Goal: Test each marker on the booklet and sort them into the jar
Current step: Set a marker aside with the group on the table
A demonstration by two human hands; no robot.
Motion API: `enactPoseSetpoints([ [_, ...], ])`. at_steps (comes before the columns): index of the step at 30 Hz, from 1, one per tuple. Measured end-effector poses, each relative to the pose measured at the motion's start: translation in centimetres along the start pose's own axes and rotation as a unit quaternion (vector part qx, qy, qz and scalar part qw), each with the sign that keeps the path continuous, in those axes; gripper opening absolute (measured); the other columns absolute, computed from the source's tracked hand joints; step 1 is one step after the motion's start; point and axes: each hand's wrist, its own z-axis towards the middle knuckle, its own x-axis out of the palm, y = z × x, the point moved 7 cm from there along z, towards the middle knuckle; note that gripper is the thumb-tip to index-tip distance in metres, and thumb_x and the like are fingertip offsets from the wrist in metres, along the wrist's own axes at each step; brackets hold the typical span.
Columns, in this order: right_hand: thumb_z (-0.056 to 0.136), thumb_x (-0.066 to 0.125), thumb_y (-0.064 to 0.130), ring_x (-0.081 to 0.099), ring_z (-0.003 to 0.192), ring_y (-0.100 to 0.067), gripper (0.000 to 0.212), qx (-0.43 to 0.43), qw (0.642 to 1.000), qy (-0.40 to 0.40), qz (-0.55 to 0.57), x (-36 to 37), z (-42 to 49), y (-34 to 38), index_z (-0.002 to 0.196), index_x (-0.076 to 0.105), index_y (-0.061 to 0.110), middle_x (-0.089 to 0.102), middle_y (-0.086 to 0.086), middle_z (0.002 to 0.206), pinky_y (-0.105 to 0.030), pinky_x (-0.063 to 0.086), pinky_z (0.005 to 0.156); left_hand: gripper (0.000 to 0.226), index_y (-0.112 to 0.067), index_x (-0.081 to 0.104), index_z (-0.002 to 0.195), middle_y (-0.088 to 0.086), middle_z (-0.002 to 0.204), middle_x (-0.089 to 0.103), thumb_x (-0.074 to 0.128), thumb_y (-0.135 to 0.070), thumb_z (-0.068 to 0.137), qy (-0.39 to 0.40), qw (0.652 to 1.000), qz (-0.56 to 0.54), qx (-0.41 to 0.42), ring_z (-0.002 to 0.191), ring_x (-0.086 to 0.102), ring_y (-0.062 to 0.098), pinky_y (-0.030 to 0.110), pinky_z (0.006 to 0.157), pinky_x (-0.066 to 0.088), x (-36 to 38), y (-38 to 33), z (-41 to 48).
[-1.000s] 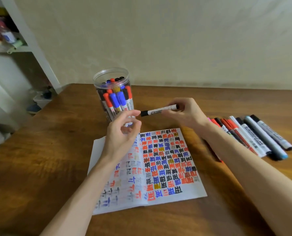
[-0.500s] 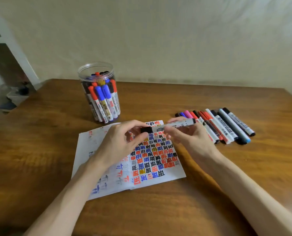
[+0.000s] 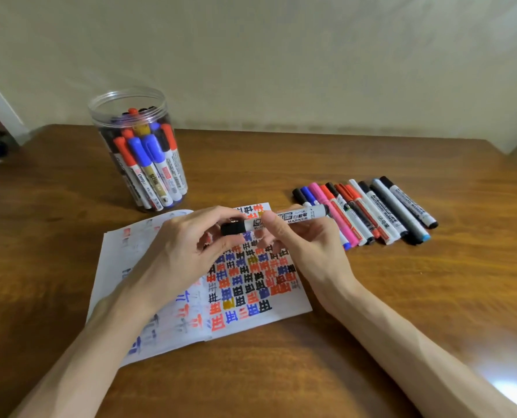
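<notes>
Wooden table [image 3: 371, 342] bore a booklet [image 3: 251, 285], a jar [image 3: 139, 152] and a marker row [image 3: 368, 211]. Above the booklet, the right hand [image 3: 308, 248] pinched a marker [image 3: 293, 217] while the left hand [image 3: 178, 254] gripped its cap [image 3: 233, 228]

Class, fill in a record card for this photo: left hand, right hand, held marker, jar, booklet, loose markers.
left hand: pinches the black cap of the marker
right hand: grips the marker's white barrel
marker: held level above the booklet, cap on
jar: clear, lidless, upright, holding many markers
booklet: open on the table, covered in coloured marks
loose markers: row on the table, right of the booklet
</notes>
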Motion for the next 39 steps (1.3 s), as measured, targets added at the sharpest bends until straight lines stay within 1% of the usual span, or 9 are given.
enactPoseSetpoints([
  [6, 0.095, 0.071, 0.044, 0.078, 0.074, -0.022, 0.044, 0.023, 0.999, -0.010, 0.036, -0.3, -0.3, -0.3, 0.075, 0.077, 0.005, 0.080, -0.006, 0.081, -0.042, 0.062, 0.080, 0.044, -0.016, 0.069, 0.127, -0.028, 0.108, 0.058, 0.053, -0.042, 0.095, 0.012, 1.000, 0.002, 0.001, 0.100, 0.057, -0.023, 0.001, 0.080, 0.047, 0.3, -0.2, 0.0],
  [11, 0.097, 0.071, 0.034, 0.077, 0.076, -0.024, 0.041, -0.014, 0.998, -0.010, 0.052, -0.1, -0.4, 0.2, 0.076, 0.075, -0.001, 0.079, -0.010, 0.079, -0.031, 0.062, 0.081, 0.050, -0.018, 0.070, 0.127, -0.037, 0.100, 0.058, 0.048, -0.048, 0.094, 0.021, 0.998, -0.040, -0.040, 0.097, 0.065, -0.011, 0.009, 0.076, 0.053, 0.4, 0.2, -0.1],
  [19, 0.099, 0.070, 0.026, 0.076, 0.077, -0.019, 0.027, -0.083, 0.996, 0.003, 0.012, -0.2, -0.5, 1.0, 0.082, 0.076, 0.006, 0.077, -0.006, 0.080, -0.026, 0.060, 0.080, 0.015, -0.038, 0.066, 0.107, -0.026, 0.085, 0.066, 0.053, -0.038, 0.100, 0.070, 0.987, -0.093, -0.108, 0.085, 0.067, 0.006, 0.020, 0.066, 0.054, 1.0, 0.9, -0.2],
  [22, 0.099, 0.071, 0.021, 0.076, 0.078, -0.021, 0.018, -0.113, 0.993, 0.017, 0.004, -0.2, -0.6, 1.4, 0.088, 0.075, 0.008, 0.076, -0.006, 0.081, -0.028, 0.061, 0.079, 0.017, -0.034, 0.067, 0.102, -0.010, 0.075, 0.064, 0.050, -0.037, 0.102, 0.096, 0.980, -0.120, -0.123, 0.072, 0.062, 0.013, 0.028, 0.062, 0.051, 1.4, 1.0, -0.3],
  [26, 0.096, 0.073, 0.019, 0.077, 0.083, -0.020, 0.013, -0.119, 0.992, 0.039, 0.015, -0.5, -0.6, 1.6, 0.099, 0.075, 0.007, 0.077, -0.005, 0.087, -0.030, 0.062, 0.078, 0.022, -0.029, 0.067, 0.097, -0.003, 0.070, 0.061, 0.048, -0.037, 0.104, 0.134, 0.969, -0.161, -0.132, 0.065, 0.056, 0.009, 0.023, 0.062, 0.048, 1.5, 1.2, -0.2],
  [30, 0.092, 0.074, 0.020, 0.078, 0.086, -0.015, 0.016, -0.128, 0.989, 0.070, -0.008, -0.9, -0.8, 1.9, 0.102, 0.075, 0.007, 0.079, -0.002, 0.092, -0.022, 0.061, 0.076, 0.037, -0.012, 0.066, 0.098, -0.003, 0.069, 0.058, 0.045, -0.041, 0.105, 0.183, 0.956, -0.188, -0.134, 0.066, 0.055, 0.011, 0.030, 0.065, 0.047, 2.2, 1.0, -0.4],
  [32, 0.092, 0.072, 0.022, 0.077, 0.087, -0.015, 0.016, -0.134, 0.989, 0.069, -0.003, -1.7, -0.9, 2.3, 0.101, 0.074, 0.009, 0.079, -0.005, 0.093, -0.023, 0.060, 0.077, 0.041, -0.006, 0.062, 0.095, -0.004, 0.067, 0.055, 0.043, -0.041, 0.104, 0.204, 0.946, -0.206, -0.145, 0.064, 0.053, 0.011, 0.024, 0.061, 0.045, 2.3, 1.2, -0.6],
  [36, 0.099, 0.064, 0.024, 0.072, 0.086, -0.021, 0.023, -0.119, 0.992, -0.032, 0.032, -6.9, -0.2, 2.3, 0.094, 0.073, 0.004, 0.074, -0.016, 0.088, -0.023, 0.056, 0.084, 0.034, -0.012, 0.061, 0.086, -0.001, 0.070, 0.052, 0.044, -0.034, 0.105, 0.160, 0.938, -0.257, -0.170, 0.065, 0.050, 0.014, 0.022, 0.060, 0.044, -0.2, 3.7, -0.6],
  [39, 0.104, 0.063, 0.018, 0.067, 0.074, -0.029, 0.018, -0.047, 0.998, -0.028, 0.031, -6.8, 0.3, 0.8, 0.094, 0.072, 0.006, 0.072, -0.012, 0.078, -0.037, 0.058, 0.078, 0.032, -0.014, 0.063, 0.090, 0.000, 0.071, 0.054, 0.043, -0.031, 0.108, 0.112, 0.956, -0.223, -0.152, 0.068, 0.053, 0.015, 0.023, 0.066, 0.046, -0.2, 3.8, -0.1],
])
